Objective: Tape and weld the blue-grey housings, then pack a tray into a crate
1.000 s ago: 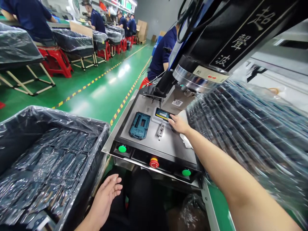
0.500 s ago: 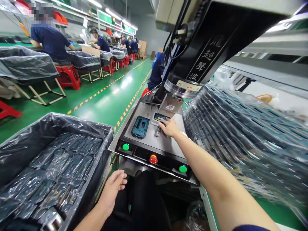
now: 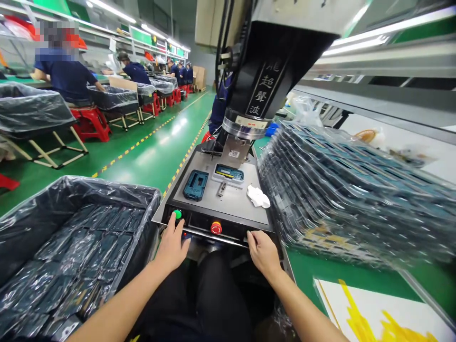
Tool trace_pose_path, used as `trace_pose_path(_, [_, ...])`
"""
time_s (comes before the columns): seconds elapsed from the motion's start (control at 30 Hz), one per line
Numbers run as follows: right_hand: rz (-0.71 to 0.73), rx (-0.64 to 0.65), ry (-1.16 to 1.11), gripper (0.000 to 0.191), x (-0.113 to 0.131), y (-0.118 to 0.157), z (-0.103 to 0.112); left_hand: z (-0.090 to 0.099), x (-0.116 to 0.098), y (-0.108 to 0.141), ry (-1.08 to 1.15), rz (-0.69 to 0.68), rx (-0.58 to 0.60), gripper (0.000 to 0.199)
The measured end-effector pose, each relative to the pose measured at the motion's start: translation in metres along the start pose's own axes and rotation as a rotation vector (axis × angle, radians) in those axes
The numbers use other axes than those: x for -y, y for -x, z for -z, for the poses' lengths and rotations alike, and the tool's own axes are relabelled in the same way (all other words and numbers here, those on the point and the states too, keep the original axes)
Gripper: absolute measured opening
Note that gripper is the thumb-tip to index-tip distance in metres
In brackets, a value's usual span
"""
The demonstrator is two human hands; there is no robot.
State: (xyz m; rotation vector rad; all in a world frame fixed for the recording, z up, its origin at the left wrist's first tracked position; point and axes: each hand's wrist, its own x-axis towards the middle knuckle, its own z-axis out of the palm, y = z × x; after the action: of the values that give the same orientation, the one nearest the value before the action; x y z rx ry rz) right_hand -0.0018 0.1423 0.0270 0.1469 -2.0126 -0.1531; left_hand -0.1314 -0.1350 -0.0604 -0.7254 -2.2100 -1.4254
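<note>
My left hand (image 3: pixel 173 247) is at the left end of the machine's front panel, fingers spread, a fingertip at the lit green button (image 3: pixel 176 214). At the panel's right end, my right hand (image 3: pixel 264 252) has its fingers curled in and covers the spot of the other green button. Between them sits a red emergency stop button (image 3: pixel 216 227). On the metal work plate, a dark teal plastic housing (image 3: pixel 195 185) lies to the left. Another teal part with a yellow strip (image 3: pixel 229 173) rests in a pale fixture (image 3: pixel 217 179) below the welding head (image 3: pixel 235 150).
A crumpled white cloth (image 3: pixel 258 196) lies on the plate's right side. Plastic-lined bin (image 3: pixel 151 202) with wrapped parts stands left. Tall stacks of bagged trays (image 3: pixel 342 190) rise on the right, near a yellow-marked white board (image 3: pixel 388 313). Co-workers sit along the far-left benches.
My right hand has left the fixture and come back to the panel's right end. My left hand has risen to the left green button. The view has shifted, showing the cloth.
</note>
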Motion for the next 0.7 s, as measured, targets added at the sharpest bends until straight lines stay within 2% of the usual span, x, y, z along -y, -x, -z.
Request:
trace_pose_path(0.1, [-0.011, -0.043, 0.029, 0.033, -0.006, 0.012, -0.011, -0.002, 0.004, 0.003, -0.059, -0.015, 0.015, 0.064])
trace_pose_path(0.23, [-0.022, -0.076, 0.042, 0.030, 0.000, 0.015, -0.018, 0.000, 0.010, 0.004, -0.065, -0.029, 0.026, 0.062])
trace_pose_path(0.33, [-0.022, -0.119, 0.013, 0.026, 0.004, 0.001, -0.013, -0.001, 0.016, 0.004, -0.116, -0.022, 0.039, 0.062])
trace_pose_path(0.47, [-0.009, -0.156, 0.011, 0.027, 0.002, -0.032, -0.002, -0.005, 0.022, 0.005, -0.174, -0.047, 0.019, 0.061])
trace_pose_path(0.57, [-0.014, -0.091, 0.036, 0.036, 0.002, -0.041, 0.003, -0.008, 0.026, 0.007, -0.197, -0.067, -0.001, 0.060])
trace_pose_path(0.7, [0.004, 0.033, 0.112, 0.049, 0.004, -0.017, -0.005, -0.005, 0.029, 0.007, -0.235, -0.078, 0.012, 0.057])
